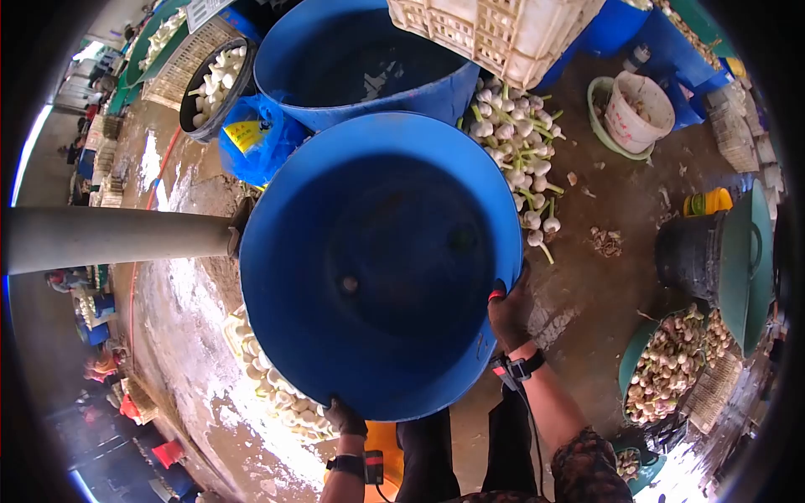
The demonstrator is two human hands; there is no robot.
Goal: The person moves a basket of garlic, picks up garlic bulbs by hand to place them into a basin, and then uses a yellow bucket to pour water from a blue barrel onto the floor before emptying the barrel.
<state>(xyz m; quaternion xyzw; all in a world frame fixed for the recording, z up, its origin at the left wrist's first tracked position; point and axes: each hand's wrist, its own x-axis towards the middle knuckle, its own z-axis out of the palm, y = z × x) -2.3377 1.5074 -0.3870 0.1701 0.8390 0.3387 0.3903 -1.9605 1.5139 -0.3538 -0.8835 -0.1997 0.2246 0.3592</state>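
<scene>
A big round blue plastic tub (377,138) fills the middle of the head view, its mouth facing me. Inside it lies one small pale round thing (350,284), perhaps a garlic bulb; the rest of the interior is dark. My left hand (344,417), in a dark glove, is closed on the near rim at lower left. On the right side, my right hand (510,318) grips the rim, also gloved, with a red band on one finger. Garlic bulbs with green stems (520,147) lie beyond the tub, and more white bulbs (272,390) are heaped at its left.
Another blue tub (360,109) holding dark liquid stands behind, beside a white crate (495,38). A grey post (117,239) juts in at left. Rightward are a white bucket (639,109), a dark bin (688,256) and a basin of garlic (671,369). The floor (587,293) looks wet.
</scene>
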